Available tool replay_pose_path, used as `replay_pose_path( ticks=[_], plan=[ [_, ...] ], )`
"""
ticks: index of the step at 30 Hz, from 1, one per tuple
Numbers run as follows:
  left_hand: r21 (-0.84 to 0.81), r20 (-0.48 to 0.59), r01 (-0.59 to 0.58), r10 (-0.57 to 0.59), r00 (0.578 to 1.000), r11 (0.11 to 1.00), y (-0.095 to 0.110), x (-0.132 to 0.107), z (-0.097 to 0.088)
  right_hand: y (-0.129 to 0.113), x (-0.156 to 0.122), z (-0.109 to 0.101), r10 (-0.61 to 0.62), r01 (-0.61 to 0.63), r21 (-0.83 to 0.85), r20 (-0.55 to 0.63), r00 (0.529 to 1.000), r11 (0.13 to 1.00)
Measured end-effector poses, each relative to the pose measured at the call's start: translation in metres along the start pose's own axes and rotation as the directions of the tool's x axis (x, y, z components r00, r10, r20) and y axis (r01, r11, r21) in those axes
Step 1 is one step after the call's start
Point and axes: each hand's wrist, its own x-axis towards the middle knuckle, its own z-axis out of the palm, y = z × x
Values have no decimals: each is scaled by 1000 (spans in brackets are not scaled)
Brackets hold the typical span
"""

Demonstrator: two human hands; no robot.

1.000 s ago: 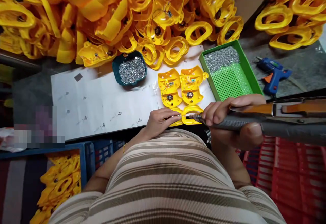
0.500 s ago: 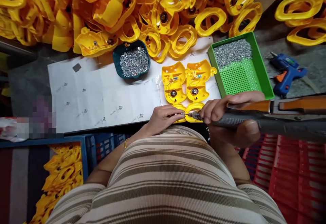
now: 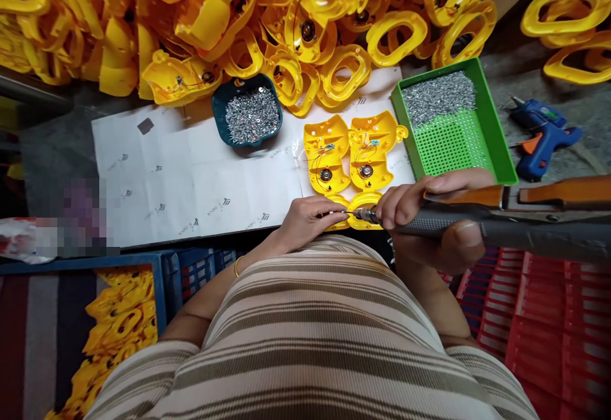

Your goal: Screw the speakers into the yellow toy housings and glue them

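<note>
My right hand (image 3: pixel 429 216) is wrapped round a grey and orange electric screwdriver (image 3: pixel 515 219), its bit tip pointing left at my left hand. My left hand (image 3: pixel 305 219) pinches a small screw against that tip, fingers closed. Both hands hover over the near ends of two yellow plastic shells (image 3: pixel 353 153) lying open side up on the white paper (image 3: pixel 191 172), each with wires and a small round speaker inside.
A dark teal dish of screws (image 3: pixel 251 116) and a green tray of screws (image 3: pixel 453 121) stand on the bench. A blue glue gun (image 3: pixel 539 133) lies at right. Yellow shells are heaped behind (image 3: pixel 238 19). A blue crate of shells (image 3: pixel 119 324) and red crates (image 3: pixel 534 331) flank my lap.
The view has shifted slightly, so the bench sits a little higher and to the right. Both hands stay together at the screwdriver tip over the shells.
</note>
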Motion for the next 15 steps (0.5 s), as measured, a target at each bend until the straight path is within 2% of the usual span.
replay_pose_path(
  ticks=[5, 9, 15],
  plan=[
    [10, 3, -12, 12, 1000, 1000, -1, 0, 1, 2, -2, -4, -2, -1, 60, 62, 998, 998],
    [26, 20, -26, 25, 999, 999, -2, 1, 1, -1, -1, -1, 4, -7, 57, 56, 998, 998],
    [69, 51, -22, 19, 999, 997, -2, 2, 2, -1, 1, 4, -8, 9, 10, -99, 995, 1000]
  ],
)
